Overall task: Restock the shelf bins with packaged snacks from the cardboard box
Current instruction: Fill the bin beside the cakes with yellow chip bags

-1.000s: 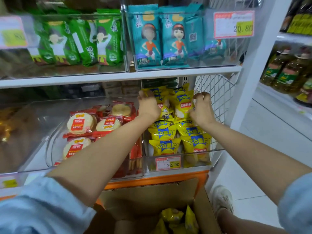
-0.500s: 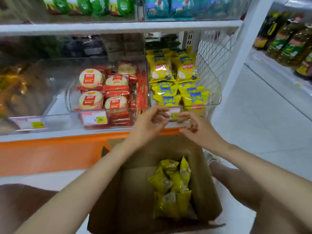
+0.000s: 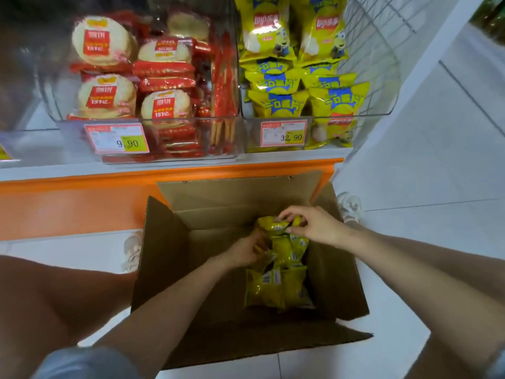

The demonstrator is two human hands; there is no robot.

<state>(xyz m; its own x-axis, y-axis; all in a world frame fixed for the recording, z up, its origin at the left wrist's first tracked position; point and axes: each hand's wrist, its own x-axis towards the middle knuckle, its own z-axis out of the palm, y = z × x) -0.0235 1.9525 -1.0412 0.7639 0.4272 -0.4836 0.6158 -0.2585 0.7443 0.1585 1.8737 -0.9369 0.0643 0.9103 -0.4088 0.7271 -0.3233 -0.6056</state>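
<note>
Partly buried among yellow packets (image 3: 276, 288), left hand (image 3: 243, 251) grip unreadable; right hand (image 3: 317, 227) pinches top packet (image 3: 270, 225), lying crosswise in cardboard box (image 3: 169, 255).

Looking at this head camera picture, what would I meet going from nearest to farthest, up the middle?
cardboard box → yellow packets inside it → right hand pinching one → orange shelf base → 32.90 price tag → stacked yellow chip bags
</note>
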